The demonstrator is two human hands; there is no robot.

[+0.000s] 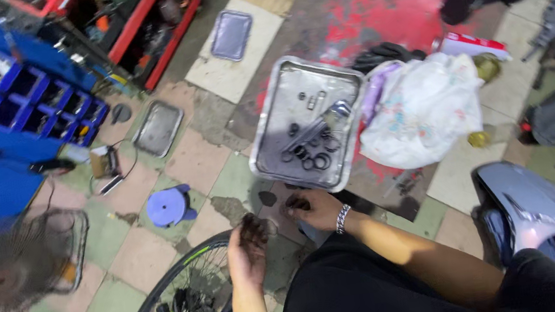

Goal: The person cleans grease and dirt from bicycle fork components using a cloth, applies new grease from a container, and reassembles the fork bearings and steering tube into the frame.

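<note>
Head view, looking down on a tiled workshop floor. The left hand, blackened with grease, was at lower centre of the frame with its fingers curled together around a small dark object; what the object was could not be told. The right hand, wearing a metal bracelet at the wrist, lay just to the right of the left hand, its fingers bent and pinched together near the floor just below the near edge of the tray; whether they held anything could not be told.

A large metal tray sat at the centre of the frame, directly above both hands, holding dark rings and a tool-like part in an oily film. To its right, touching its edge, lay a crumpled white plastic bag.

A spoked wheel with a black tyre occupied the lower left, just beside the left forearm. A round blue-violet lid rested on the floor to the left of the hands. Two smaller empty-looking metal trays and lay at upper left of centre. A blue parts rack filled the upper left corner, a wire fan guard the left edge, and a silver vehicle panel the lower right.
</note>
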